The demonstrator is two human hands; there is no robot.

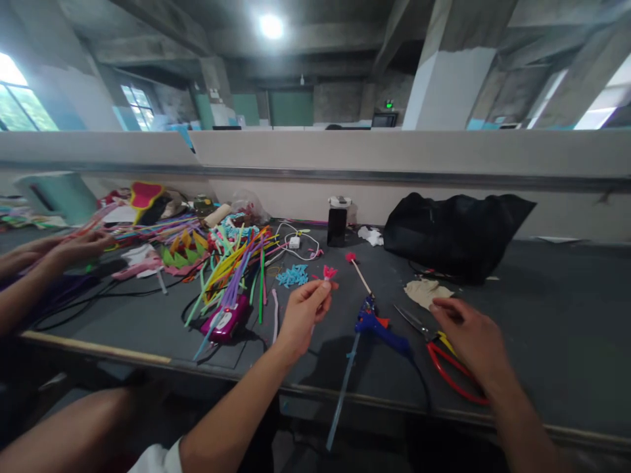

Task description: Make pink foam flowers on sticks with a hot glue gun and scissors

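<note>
My left hand (308,309) is closed in a pinch on a small pink fuzzy flower (329,271), raised above the middle of the table. My right hand (470,338) hovers over the scissors (438,348) with red and yellow handles, its fingers loosely bent and apart, nothing visible in them. Beside its fingertips lies a crumpled beige cloth (428,293). Between my hands a blue glue gun (382,330) rests on the table, a long clear glue stick (342,394) jutting past the edge. A pink-tipped stick (362,274) lies at its nozzle.
Coloured pipe cleaners (231,269) are heaped on the left over a purple box (227,320). Nearby are small blue pieces (292,276) and a white charger (294,243). A phone (337,227) and a black bag (448,233) stand behind. Another person's hands (81,249) work at far left.
</note>
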